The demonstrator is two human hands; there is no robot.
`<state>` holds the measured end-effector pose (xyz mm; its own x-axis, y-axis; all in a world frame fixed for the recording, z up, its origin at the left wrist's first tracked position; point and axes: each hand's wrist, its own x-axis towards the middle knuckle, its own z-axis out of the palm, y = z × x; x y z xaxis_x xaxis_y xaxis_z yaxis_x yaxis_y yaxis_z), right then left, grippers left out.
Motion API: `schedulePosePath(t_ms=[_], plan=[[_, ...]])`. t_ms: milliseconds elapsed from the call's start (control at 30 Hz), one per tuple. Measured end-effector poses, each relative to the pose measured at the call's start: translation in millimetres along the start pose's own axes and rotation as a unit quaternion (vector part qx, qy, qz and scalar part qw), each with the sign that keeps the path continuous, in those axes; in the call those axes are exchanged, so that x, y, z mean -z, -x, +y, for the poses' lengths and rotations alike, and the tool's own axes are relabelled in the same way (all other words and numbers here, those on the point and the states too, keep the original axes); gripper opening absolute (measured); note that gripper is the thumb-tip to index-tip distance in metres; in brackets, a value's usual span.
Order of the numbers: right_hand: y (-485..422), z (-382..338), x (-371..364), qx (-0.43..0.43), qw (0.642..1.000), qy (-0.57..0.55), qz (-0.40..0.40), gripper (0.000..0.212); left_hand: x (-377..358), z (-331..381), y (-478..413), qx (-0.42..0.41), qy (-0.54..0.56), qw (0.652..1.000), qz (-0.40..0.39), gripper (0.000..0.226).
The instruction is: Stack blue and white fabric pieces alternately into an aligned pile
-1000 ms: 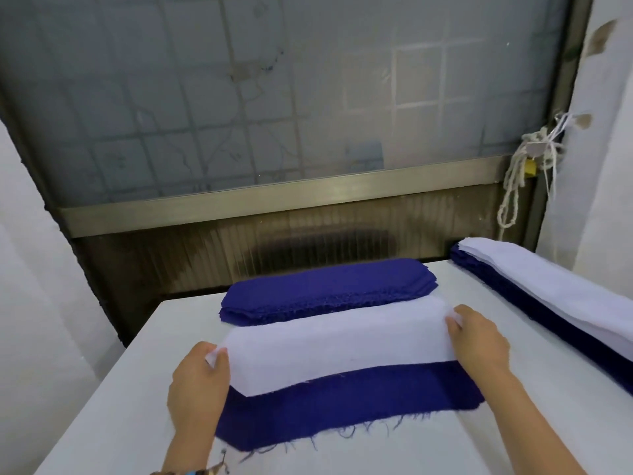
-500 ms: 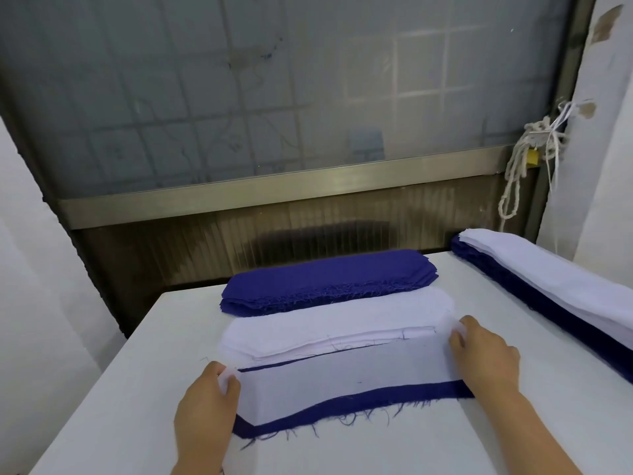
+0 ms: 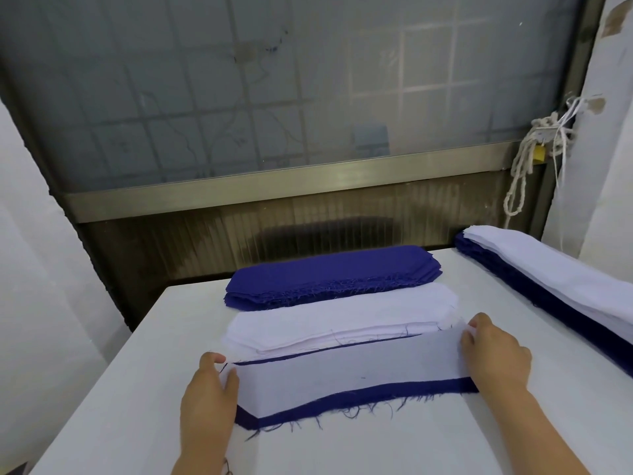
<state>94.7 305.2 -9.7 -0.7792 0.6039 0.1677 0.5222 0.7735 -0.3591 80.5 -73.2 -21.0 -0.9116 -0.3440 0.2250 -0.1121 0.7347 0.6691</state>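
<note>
White piece (image 3: 346,378), both hands (image 3: 209,395) flat on ends

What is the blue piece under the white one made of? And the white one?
The blue piece looks like woven cloth, matte: loose threads fray from its near edge. The white piece on top looks like thinner fabric, perhaps a light interlining: it lies flat, and the blue shows faintly through it, tinting it grey. The exact fibre can't be told.

White table (image 3: 137,389); blue stack (image 3: 329,272); white stack (image 3: 342,313)
</note>
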Motion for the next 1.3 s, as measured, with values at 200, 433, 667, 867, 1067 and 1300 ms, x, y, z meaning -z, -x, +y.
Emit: schedulePosePath(t_ms=[200, 433, 667, 867, 1067, 1300], plan=[[2, 0, 3, -0.010, 1.000, 0.008, 0.003, 0.012, -5, -5, -4, 0.016, -0.012, 1.000, 0.000, 0.020], [3, -2, 4, -0.026, 1.000, -0.004, 0.012, 0.017, -7, -9, -8, 0.021, -0.010, 1.000, 0.012, 0.020], [2, 0, 2, -0.022, 0.999, -0.043, 0.017, 0.025, -6, -10, -8, 0.007, 0.001, 1.000, 0.017, 0.016], [3, 1, 2, -0.021, 0.999, -0.029, 0.009, 0.018, -6, -10, -8, 0.004, -0.004, 1.000, 0.018, 0.012], [1, 2, 1, -0.027, 0.999, -0.019, 0.003, 0.020, -8, -10, -8, 0.001, 0.007, 0.999, 0.035, 0.010], [-1, 2, -1, -0.034, 0.999, -0.017, 0.001, 0.023, -11, -11, -12, 0.004, 0.000, 0.999, 0.037, 0.008]])
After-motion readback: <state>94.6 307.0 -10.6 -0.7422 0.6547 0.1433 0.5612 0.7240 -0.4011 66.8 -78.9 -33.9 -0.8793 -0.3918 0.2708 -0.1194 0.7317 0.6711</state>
